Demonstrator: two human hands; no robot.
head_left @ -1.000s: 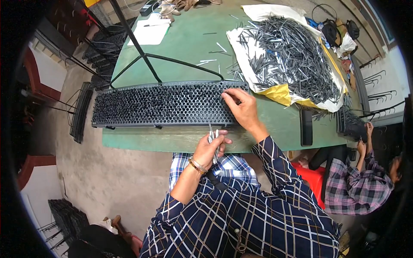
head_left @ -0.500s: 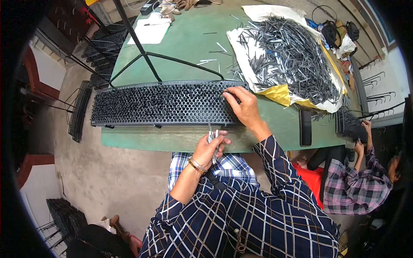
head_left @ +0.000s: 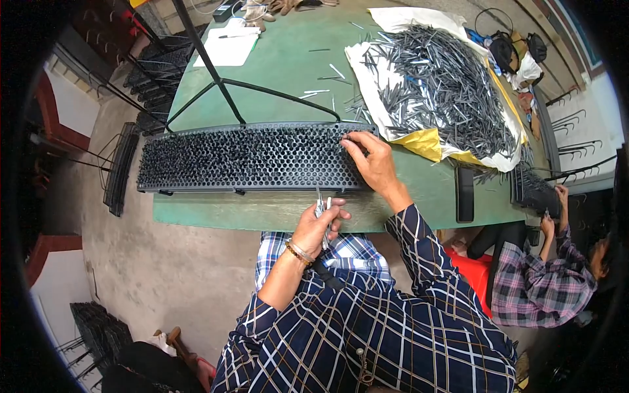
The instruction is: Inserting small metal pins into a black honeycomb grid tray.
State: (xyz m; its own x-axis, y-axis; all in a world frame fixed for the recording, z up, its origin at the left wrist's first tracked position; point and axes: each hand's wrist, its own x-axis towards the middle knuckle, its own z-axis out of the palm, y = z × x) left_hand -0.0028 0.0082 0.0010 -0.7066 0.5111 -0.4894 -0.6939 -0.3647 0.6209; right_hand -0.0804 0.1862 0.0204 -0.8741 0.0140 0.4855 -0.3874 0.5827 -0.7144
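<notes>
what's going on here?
The person's left hand holds a few thin silvery strips just below the front edge of a black perforated panel. The right hand's fingertips are at the panel's right part, where many holes look bare; the left part is crowded with dark pieces. A heap of dark strips lies beyond, on the green table.

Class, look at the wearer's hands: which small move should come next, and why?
Perhaps the right hand should leave the black perforated panel and take a grey strip from the left hand, which holds several near the panel's edge; many holes beside the right hand look unfilled.
</notes>
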